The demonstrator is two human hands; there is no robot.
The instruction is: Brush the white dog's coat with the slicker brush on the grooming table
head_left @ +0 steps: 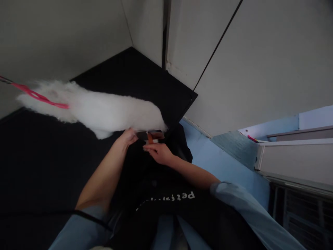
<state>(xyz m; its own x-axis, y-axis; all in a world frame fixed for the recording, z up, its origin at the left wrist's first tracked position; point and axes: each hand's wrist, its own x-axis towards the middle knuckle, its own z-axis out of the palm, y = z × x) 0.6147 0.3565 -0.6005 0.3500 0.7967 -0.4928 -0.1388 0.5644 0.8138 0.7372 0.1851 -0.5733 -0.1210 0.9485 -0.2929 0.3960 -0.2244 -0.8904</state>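
Left hand [129,136]: grasps the nine-o'clock end of the slab, close against the dog.
Right hand [159,153]: fingers bent beside the orange strip [150,138]; whether they grip it, I cannot tell.
Slab [157,134]: between the hands; probably light, stiff and slippery, best held by its edges.
Dog [114,110]: on the table [145,78], stretching towards ten o'clock; soft, likely to shift, best steadied under the belly.
Leash [39,96]: ten o'clock, at the dog's neck; likely limp.

One furry white animal [117,113], two hands [130,135] [160,153]
One pink cord [39,96] toward nine o'clock, one black tabletop [145,80], two blue sleeves [80,225] [244,201].
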